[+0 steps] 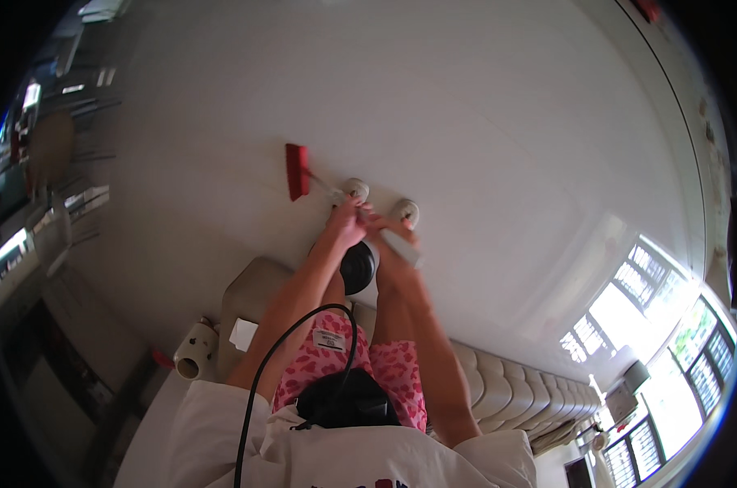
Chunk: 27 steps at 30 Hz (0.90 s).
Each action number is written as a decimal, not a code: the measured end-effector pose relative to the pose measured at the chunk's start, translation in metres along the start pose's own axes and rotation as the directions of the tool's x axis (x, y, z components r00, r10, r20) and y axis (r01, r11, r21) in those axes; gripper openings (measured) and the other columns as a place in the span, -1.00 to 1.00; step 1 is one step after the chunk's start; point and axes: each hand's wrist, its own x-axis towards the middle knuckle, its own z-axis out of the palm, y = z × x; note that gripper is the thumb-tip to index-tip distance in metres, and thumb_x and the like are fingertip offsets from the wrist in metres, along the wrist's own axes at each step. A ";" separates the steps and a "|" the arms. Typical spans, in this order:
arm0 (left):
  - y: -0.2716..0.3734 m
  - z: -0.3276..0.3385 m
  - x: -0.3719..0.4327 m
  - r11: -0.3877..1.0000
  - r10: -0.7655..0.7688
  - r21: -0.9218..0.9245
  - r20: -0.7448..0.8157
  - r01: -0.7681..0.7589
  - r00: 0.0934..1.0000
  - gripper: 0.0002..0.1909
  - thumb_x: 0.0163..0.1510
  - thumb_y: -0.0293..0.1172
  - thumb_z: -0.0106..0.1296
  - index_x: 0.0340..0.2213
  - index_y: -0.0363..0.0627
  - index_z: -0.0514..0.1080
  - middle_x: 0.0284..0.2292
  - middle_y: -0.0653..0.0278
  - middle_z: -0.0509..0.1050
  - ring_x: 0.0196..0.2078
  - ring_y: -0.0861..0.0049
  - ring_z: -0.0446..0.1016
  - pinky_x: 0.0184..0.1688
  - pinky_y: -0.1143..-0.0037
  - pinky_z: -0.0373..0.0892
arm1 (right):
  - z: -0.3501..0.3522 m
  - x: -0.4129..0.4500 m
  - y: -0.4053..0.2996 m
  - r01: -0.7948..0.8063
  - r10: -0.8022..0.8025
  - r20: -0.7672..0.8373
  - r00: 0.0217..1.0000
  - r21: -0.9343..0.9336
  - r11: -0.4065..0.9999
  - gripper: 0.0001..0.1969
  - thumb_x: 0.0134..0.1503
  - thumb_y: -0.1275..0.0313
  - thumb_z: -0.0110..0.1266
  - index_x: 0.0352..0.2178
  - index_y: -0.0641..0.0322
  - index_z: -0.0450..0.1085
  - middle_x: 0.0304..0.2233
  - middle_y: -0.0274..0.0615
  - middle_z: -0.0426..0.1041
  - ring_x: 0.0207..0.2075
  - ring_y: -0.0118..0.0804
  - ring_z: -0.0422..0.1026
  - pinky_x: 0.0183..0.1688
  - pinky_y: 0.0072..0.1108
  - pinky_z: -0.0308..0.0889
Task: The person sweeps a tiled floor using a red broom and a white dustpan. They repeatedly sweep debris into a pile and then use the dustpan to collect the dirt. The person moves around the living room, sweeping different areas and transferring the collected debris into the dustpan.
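A broom with a red head (297, 172) and a pale handle (400, 246) slants across in front of my legs, its bristles at the floor to the left of my shoes. My left hand (347, 221) is closed around the handle, nearer the red head. Close beside it, my right hand (389, 229) grips the handle higher up; this hand is somewhat blurred. Both hands are over my pale shoes (355, 190). A round black object (357, 268) shows between my legs, partly hidden by my left forearm.
Light, glossy floor (441, 110) spreads around my feet. Behind me stands a tufted beige upholstered piece (514, 387). At the left are a cream container (196, 357) and blurred chairs (52, 235). A black cable (260, 366) loops before my body; windows (688, 378) are at right.
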 end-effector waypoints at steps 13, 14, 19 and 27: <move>-0.237 0.263 -0.002 0.925 -0.363 0.162 0.101 0.345 0.926 -0.81 0.15 -0.43 -0.13 -0.53 -0.13 0.19 -0.59 0.27 0.27 -0.53 0.52 0.24 -0.48 0.53 0.25 | -0.266 -0.051 -0.064 -0.241 0.191 -0.465 0.864 -0.049 0.969 -0.90 0.09 0.54 0.11 -0.42 0.41 0.43 -0.23 -0.13 0.51 -0.28 -0.49 0.39 -0.25 -0.68 0.31; -0.241 0.267 -0.005 0.906 -0.382 0.244 0.123 0.346 0.916 -0.82 0.16 -0.41 -0.11 -0.50 -0.14 0.20 -0.58 0.29 0.28 -0.51 0.52 0.27 -0.44 0.52 0.29 | -0.270 -0.056 -0.069 -0.222 0.180 -0.480 0.858 -0.032 0.975 -0.90 0.09 0.54 0.11 -0.42 0.41 0.42 -0.22 -0.13 0.51 -0.28 -0.48 0.39 -0.24 -0.67 0.31; -0.230 0.255 -0.049 0.850 -0.488 0.301 0.139 0.433 0.862 -0.83 0.12 -0.43 -0.04 -0.49 -0.14 0.22 -0.60 0.33 0.30 -0.52 0.55 0.29 -0.43 0.54 0.31 | -0.253 -0.099 -0.110 -0.237 0.143 -0.504 0.852 -0.128 0.963 -0.96 0.04 0.61 0.11 -0.44 0.40 0.41 -0.25 -0.12 0.51 -0.35 -0.43 0.43 -0.28 -0.64 0.35; -0.095 0.217 -0.125 0.859 -0.256 0.480 0.099 0.179 0.962 -0.84 0.15 -0.31 -0.01 -0.46 -0.04 0.29 -0.60 0.47 0.28 -0.61 0.74 0.27 -0.59 0.70 0.22 | -0.151 -0.079 -0.159 -0.012 -0.047 -0.391 0.919 -0.147 0.989 -0.83 -0.15 0.57 0.30 -0.51 0.34 0.42 -0.23 -0.04 0.50 -0.01 0.09 0.42 -0.06 -0.35 0.37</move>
